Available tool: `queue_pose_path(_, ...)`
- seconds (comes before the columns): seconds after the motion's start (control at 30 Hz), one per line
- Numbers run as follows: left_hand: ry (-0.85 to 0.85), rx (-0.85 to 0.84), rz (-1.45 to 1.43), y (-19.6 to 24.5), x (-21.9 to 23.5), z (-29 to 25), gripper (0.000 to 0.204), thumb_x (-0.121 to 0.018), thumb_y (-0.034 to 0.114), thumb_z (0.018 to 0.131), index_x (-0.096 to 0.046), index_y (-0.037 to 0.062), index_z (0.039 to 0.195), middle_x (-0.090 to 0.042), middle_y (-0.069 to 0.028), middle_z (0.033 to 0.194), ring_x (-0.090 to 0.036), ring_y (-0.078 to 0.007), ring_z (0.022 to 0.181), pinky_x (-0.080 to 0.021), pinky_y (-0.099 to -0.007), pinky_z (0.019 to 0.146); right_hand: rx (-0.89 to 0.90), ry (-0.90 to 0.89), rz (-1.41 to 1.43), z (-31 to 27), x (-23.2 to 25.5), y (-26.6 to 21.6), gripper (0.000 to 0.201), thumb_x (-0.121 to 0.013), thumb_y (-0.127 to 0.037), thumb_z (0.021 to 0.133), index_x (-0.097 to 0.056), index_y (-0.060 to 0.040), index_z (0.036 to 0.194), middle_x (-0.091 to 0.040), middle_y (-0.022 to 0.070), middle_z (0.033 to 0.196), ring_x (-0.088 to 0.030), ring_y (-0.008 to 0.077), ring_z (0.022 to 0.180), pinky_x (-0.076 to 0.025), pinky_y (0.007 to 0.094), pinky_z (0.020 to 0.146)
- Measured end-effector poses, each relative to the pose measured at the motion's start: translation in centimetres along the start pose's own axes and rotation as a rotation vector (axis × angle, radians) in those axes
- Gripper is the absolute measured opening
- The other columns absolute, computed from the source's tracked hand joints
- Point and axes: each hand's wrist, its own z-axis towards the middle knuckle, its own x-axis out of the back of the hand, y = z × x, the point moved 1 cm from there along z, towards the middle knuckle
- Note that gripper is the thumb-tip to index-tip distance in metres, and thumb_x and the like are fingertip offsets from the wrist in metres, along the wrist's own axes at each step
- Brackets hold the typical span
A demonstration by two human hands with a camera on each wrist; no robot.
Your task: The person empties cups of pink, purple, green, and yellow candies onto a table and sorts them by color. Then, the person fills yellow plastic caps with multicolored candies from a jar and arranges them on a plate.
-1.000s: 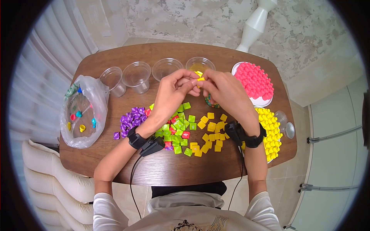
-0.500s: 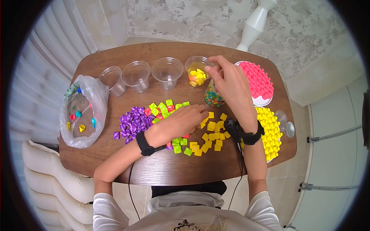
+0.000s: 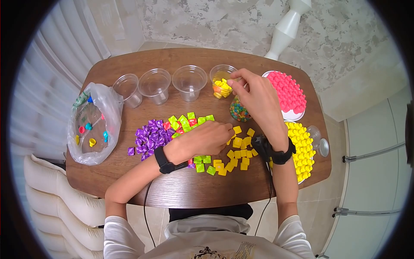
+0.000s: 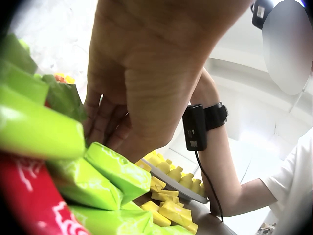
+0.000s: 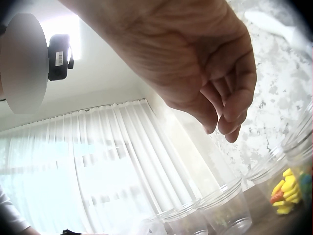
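My left hand (image 3: 206,137) reaches across the green wrapped squares (image 3: 201,160), its fingertips at the left edge of the yellow wrapped squares (image 3: 238,142). In the left wrist view, green pieces hide those fingertips, so I cannot tell whether they pinch a square. My right hand (image 3: 255,90) hovers beside the rim of a clear plastic cup (image 3: 214,77), over a jar of small coloured pieces (image 3: 238,111). Its fingers hang loosely curled with nothing between them in the right wrist view. Yellow squares and an orange piece (image 5: 278,197) lie inside that cup.
Three more clear cups (image 3: 189,82) stand in a row leftward. Purple wrapped squares (image 3: 152,136) lie left of the green ones. A plastic bag (image 3: 113,129) with small coloured pieces sits far left. Plates of pink pieces (image 3: 286,90) and yellow pieces (image 3: 302,149) stand at right.
Both hands were together over the cup with yellow pieces between them. They have parted: the left came down to the yellow squares, the right shifted right beside the cup.
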Motion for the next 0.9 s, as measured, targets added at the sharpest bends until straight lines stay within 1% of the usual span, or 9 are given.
queue_pose_path(0.3, 0.021, 0.017, 0.017, -0.7, 1.1, 0.0, 0.012, -0.064, 0.009, 0.087, -0.066, -0.0010, 0.093, -0.068, -0.0180, 0.090, -0.066, -0.0406, 0.082, -0.052, -0.0496, 0.072, -0.044, -0.039, 0.037, 0.1, -0.2, 0.6, 0.027, -0.069, -0.027, 0.098, -0.072, -0.0009, 0.105, -0.073, 0.0181, 0.080, -0.071, 0.0391, 0.078, -0.052, 0.0482, 0.068)
queue_pose_path(0.37, 0.470, -0.031, -0.103, -1.2, 2.0, 0.1, 0.016, -0.066, 0.006, 0.089, -0.071, -0.0014, 0.101, -0.073, -0.0125, 0.090, -0.071, -0.0290, 0.079, -0.054, -0.0393, 0.068, -0.023, -0.064, 0.020, 0.0, -0.1, 0.9, 0.025, -0.069, -0.023, 0.098, -0.071, 0.0013, 0.106, -0.072, 0.0116, 0.076, -0.065, 0.0235, 0.063, -0.049, 0.0376, 0.061)
queue_pose_path(0.4, 0.468, -0.033, -0.103, -1.7, 2.4, 0.1, 0.016, -0.066, 0.006, 0.089, -0.071, -0.0014, 0.101, -0.073, -0.0125, 0.090, -0.071, -0.0290, 0.079, -0.054, -0.0393, 0.068, -0.025, -0.062, 0.020, 0.0, 0.1, 0.8, 0.025, -0.069, -0.023, 0.098, -0.071, 0.0013, 0.106, -0.072, 0.0116, 0.076, -0.065, 0.0235, 0.063, -0.049, 0.0376, 0.061)
queue_pose_path(0.47, 0.531, 0.285, -0.581, -2.0, 4.8, -0.2, 0.023, -0.070, 0.005, 0.090, -0.072, -0.0023, 0.112, -0.073, -0.0045, 0.087, -0.069, -0.0121, 0.075, -0.052, -0.0280, 0.066, -0.052, -0.189, -0.043, 0.0, 0.4, 0.6, 0.025, -0.069, -0.022, 0.098, -0.071, 0.0017, 0.104, -0.070, 0.0127, 0.076, -0.064, 0.0256, 0.062, -0.048, 0.0387, 0.060)
queue_pose_path(0.5, 0.598, 0.312, -0.601, -2.0, 5.3, -0.2, 0.022, -0.072, 0.006, 0.094, -0.072, -0.0023, 0.114, -0.068, 0.0021, 0.083, -0.062, -0.0027, 0.074, -0.049, -0.0220, 0.065, -0.055, -0.188, -0.042, -0.2, 0.2, 0.8, 0.025, -0.069, -0.022, 0.098, -0.071, 0.0017, 0.104, -0.070, 0.0127, 0.076, -0.064, 0.0256, 0.062, -0.048, 0.0387, 0.060)
queue_pose_path(0.7, 0.631, 0.329, -0.976, -1.7, 6.0, -0.5, 0.020, -0.066, 0.005, 0.100, -0.070, -0.0031, 0.118, -0.073, -0.0018, 0.093, -0.065, -0.0058, 0.074, -0.053, -0.0220, 0.068, 0.094, -0.163, -0.038, -0.1, 0.0, 1.0, 0.023, -0.068, -0.021, 0.099, -0.069, 0.0017, 0.100, -0.068, 0.0132, 0.074, -0.064, 0.0268, 0.063, -0.046, 0.0405, 0.060)
queue_pose_path(0.77, 0.655, 0.311, -1.044, -1.4, 5.8, -0.3, 0.019, -0.065, 0.004, 0.101, -0.069, -0.0039, 0.118, -0.073, -0.0030, 0.095, -0.065, -0.0066, 0.074, -0.053, -0.0229, 0.068, 0.027, -0.160, 0.003, 0.0, 0.4, 0.8, 0.022, -0.068, -0.022, 0.097, -0.070, -0.0005, 0.096, -0.072, 0.0194, 0.082, -0.071, 0.0404, 0.082, -0.052, 0.0509, 0.070)
queue_pose_path(0.83, 0.746, 0.255, -1.058, -1.6, 5.3, 0.0, 0.017, -0.063, 0.002, 0.102, -0.069, -0.0023, 0.117, -0.073, -0.0046, 0.100, -0.066, -0.0086, 0.076, -0.054, -0.0252, 0.068, -0.047, -0.084, 0.051, 0.4, 0.4, 1.0, 0.023, -0.068, -0.023, 0.097, -0.070, -0.0009, 0.100, -0.073, 0.0187, 0.082, -0.071, 0.0400, 0.082, -0.052, 0.0504, 0.071)
queue_pose_path(0.9, 0.662, 0.271, -0.887, -1.3, 4.6, 0.2, 0.017, -0.062, 0.002, 0.102, -0.068, -0.0012, 0.118, -0.072, -0.0045, 0.099, -0.066, -0.0090, 0.077, -0.054, -0.0261, 0.068, -0.118, -0.008, 0.097, 0.5, 0.4, 1.2, 0.024, -0.069, -0.024, 0.097, -0.070, -0.0013, 0.105, -0.073, 0.0181, 0.082, -0.071, 0.0395, 0.082, -0.052, 0.0500, 0.071)
